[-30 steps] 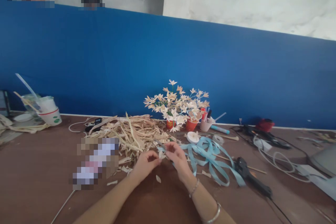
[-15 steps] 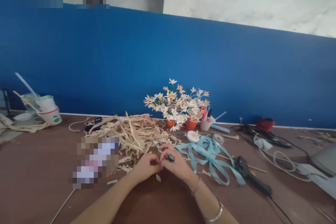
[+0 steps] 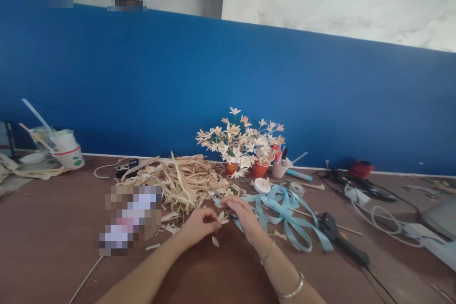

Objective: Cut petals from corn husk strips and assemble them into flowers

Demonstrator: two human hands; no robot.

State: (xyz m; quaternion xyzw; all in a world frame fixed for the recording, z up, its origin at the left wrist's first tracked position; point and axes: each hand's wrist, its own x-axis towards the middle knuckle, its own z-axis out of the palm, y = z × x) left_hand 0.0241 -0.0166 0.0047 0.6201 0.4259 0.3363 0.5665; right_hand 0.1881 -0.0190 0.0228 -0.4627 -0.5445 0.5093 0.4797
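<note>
Table: was backed by blue partition at far edge.
Flower: was held well short of that edge; judged light, fragile, best pinched at base.
Left hand: was closed on flower.
Right hand: was curved alongside; grasp could not be told.

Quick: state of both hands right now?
Left hand: closed, holding a small pale flower.
Right hand: loosely curled beside it; open or holding something, can't tell.

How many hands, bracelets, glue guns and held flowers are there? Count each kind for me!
Hands: 2 (left hand, right hand)
Bracelets: 2 (chain, bangle)
Glue gun: 1
Held flower: 1
Total: 6
</note>
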